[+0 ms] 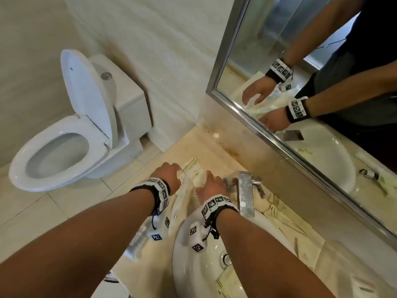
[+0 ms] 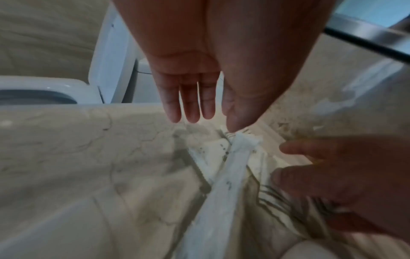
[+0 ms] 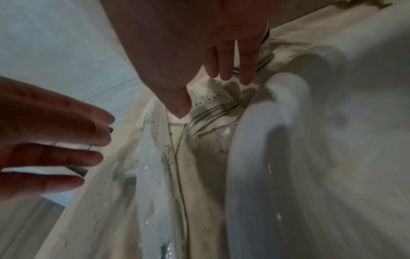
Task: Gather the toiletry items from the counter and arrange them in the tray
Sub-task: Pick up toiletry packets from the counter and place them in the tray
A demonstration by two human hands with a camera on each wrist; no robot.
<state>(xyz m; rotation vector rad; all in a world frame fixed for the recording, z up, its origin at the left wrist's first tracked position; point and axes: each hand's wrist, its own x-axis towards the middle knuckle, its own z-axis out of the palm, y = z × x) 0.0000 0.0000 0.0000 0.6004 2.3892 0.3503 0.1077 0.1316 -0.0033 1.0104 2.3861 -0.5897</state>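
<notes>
A clear plastic tray [image 1: 181, 191] lies on the marble counter left of the sink, its long wall [image 2: 233, 166] running toward me. Cream striped sachets [image 1: 194, 166] lie at its far end, also seen as a sachet [image 3: 213, 103] in the right wrist view. My left hand [image 1: 171, 173] hovers over the tray's far left corner, fingers [image 2: 193, 108] straight and holding nothing. My right hand [image 1: 212, 183] is just right of it, fingers [image 3: 226, 70] straight, thumb tip touching the sachet. Whether the sachets lie inside the tray or beside it I cannot tell.
The white basin [image 1: 193, 265] and the steel faucet [image 1: 247, 190] sit right beside my right hand. More cream packets [image 1: 285, 224] lie on the counter right of the sink. A mirror [image 1: 300, 82] stands behind. The toilet [image 1: 71, 134] is beyond the counter's left edge.
</notes>
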